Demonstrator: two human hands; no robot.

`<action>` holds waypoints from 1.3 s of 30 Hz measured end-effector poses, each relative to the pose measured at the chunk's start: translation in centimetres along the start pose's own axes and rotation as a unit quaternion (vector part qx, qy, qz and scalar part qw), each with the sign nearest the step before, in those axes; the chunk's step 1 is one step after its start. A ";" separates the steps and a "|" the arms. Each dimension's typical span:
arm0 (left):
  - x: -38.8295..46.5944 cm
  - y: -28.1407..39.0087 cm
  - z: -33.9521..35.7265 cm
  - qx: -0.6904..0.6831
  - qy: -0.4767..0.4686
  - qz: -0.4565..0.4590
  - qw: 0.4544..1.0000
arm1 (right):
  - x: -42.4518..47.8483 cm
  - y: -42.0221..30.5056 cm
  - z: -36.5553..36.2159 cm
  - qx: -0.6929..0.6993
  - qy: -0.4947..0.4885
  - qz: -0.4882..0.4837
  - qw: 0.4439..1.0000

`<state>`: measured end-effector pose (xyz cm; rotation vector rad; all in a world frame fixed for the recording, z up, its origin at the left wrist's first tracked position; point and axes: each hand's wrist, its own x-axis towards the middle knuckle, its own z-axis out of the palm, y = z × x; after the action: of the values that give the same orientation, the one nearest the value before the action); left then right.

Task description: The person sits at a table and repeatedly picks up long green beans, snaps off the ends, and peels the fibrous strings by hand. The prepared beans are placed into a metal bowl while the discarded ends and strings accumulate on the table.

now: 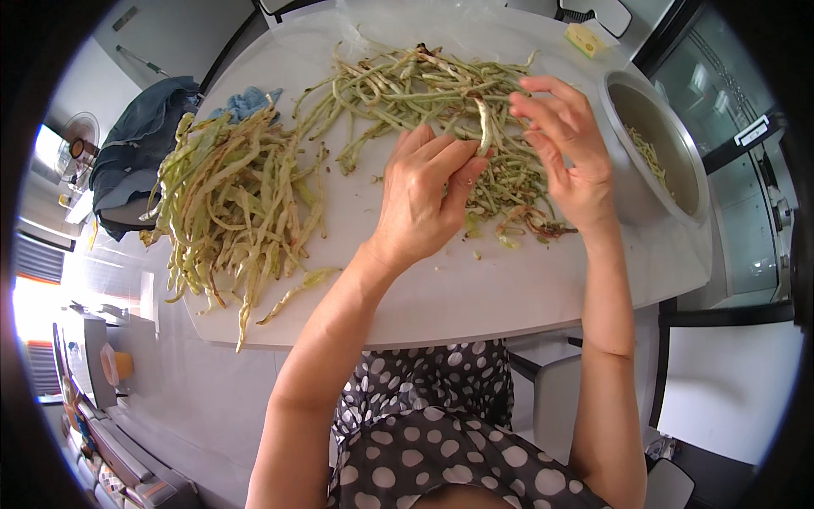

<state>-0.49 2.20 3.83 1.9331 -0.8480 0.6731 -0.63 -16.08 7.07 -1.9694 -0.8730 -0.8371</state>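
Note:
My left hand [427,188] pinches a pale long bean [485,121], whose browned tip points away from me. To its right, my right hand [565,146] is raised with fingers apart and nothing visible between them. Under and between both hands lies a heap of short broken bean pieces [509,181]. Beyond them spreads a loose pile of whole green long beans [400,83]. A larger heap of yellowish, wilted beans [229,203] is at the left, some drooping over the table's near edge. Brown, shrivelled scraps [531,218] lie below my right hand.
At the right stands a large metal pot [690,210] with some bean pieces [648,153] inside. A blue cloth [248,105] sits behind the left heap. A yellow tissue pack [585,41] lies at the far right of the white table [496,286]. Dark denim [137,146] hangs left.

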 end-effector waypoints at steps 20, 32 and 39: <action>0.0 -0.7 0.3 0.186 0.035 0.105 0.976 | -1.3 0.9 0.6 -0.187 -0.105 -0.029 0.976; -0.3 -0.5 0.7 0.147 0.031 0.070 0.986 | -1.2 0.0 0.7 -0.176 -0.094 -0.075 0.977; -0.3 -0.6 1.0 0.125 0.101 0.087 0.983 | -1.3 0.1 1.6 -0.141 -0.027 -0.078 0.987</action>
<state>-0.04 1.62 2.84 1.9830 -0.8412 1.1068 -0.88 -15.04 5.29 -2.1969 -0.9956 -1.0502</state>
